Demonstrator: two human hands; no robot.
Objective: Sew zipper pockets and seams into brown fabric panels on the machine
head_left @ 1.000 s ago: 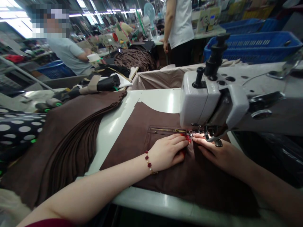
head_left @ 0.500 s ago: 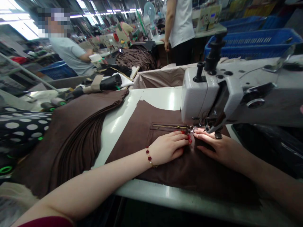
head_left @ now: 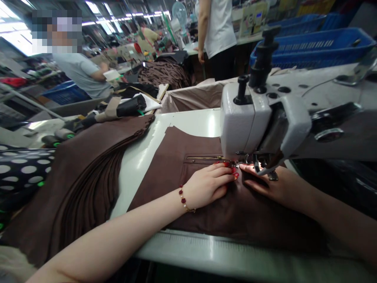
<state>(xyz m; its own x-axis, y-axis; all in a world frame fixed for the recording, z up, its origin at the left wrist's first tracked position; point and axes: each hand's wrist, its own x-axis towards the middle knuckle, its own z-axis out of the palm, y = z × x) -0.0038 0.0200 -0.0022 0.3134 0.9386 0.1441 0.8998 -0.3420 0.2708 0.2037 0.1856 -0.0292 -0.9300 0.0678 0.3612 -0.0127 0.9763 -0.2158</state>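
Observation:
My left hand lies flat on a brown fabric panel, its red-nailed fingertips at the right end of a brass zip set in a welt pocket. A red beaded bracelet circles that wrist. My right hand presses the same panel just below the sewing machine's presser foot, fingertips almost touching it. The needle area is partly hidden by the white machine head. Neither hand is gripping anything.
A stack of brown cut panels lies to the left, beside polka-dot fabric. Blue crates stand behind the machine. Two co-workers, in a white shirt and a grey shirt, stand beyond a fabric-lined bin.
The view has tilted and shifted slightly. My left fingertips now cover more of the zip's right end, and both hands stay on the panel by the presser foot.

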